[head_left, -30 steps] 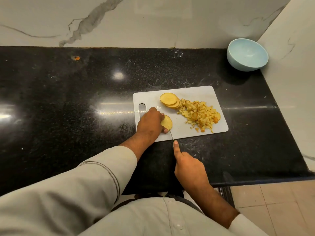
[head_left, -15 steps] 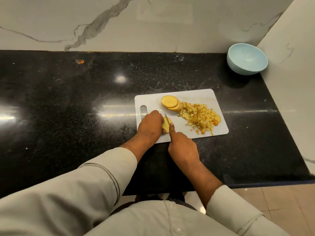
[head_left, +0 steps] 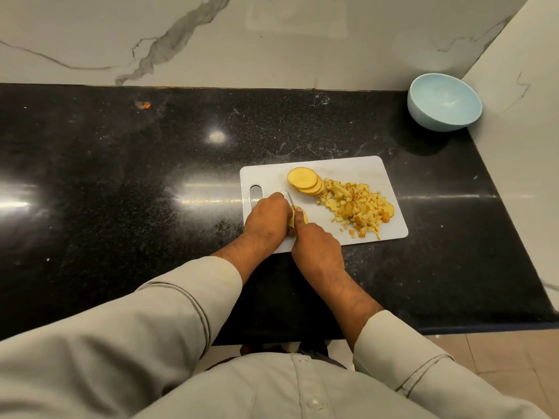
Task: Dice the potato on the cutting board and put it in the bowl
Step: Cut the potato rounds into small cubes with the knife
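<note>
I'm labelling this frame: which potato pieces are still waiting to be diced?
On the white plastic cutting board on the black counter, look near its far edge. The fanned stack of round yellow potato slices lies there, whole discs, unlike the small diced cubes beside it.

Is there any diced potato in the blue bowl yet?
No, the blue bowl looks empty; the diced potato lies piled on the cutting board.
</note>
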The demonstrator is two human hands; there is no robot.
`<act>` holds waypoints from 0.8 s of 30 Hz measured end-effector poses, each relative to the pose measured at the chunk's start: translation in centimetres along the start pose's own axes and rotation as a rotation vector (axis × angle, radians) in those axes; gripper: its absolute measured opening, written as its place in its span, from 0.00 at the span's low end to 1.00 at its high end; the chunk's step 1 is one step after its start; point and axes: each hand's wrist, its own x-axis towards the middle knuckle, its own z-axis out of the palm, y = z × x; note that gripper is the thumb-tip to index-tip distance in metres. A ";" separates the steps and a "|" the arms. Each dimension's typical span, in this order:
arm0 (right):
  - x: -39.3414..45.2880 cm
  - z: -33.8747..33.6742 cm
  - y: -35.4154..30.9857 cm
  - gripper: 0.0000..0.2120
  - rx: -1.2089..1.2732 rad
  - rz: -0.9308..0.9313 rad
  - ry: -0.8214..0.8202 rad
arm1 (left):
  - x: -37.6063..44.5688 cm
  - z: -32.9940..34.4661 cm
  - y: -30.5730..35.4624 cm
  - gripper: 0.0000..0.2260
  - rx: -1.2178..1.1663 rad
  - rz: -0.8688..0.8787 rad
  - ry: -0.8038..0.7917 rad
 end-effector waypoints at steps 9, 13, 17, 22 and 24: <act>-0.2 -0.2 -0.6 0.31 -0.008 -0.014 -0.030 | 0.1 -0.1 0.0 0.06 -0.020 -0.022 0.008; -2.6 0.3 0.2 0.34 -0.006 -0.008 -0.089 | 0.0 0.0 -0.3 0.10 -0.028 -0.003 0.007; -5.4 1.0 1.0 0.34 0.009 0.009 -0.109 | -0.1 -0.1 -0.4 0.14 -0.057 -0.014 -0.017; -9.5 2.0 1.9 0.33 0.014 0.001 -0.115 | -0.2 -0.1 -0.3 0.13 -0.048 -0.003 -0.024; -10.6 2.1 2.3 0.32 0.020 0.014 -0.099 | -0.5 -0.1 -0.4 0.10 -0.035 0.022 0.003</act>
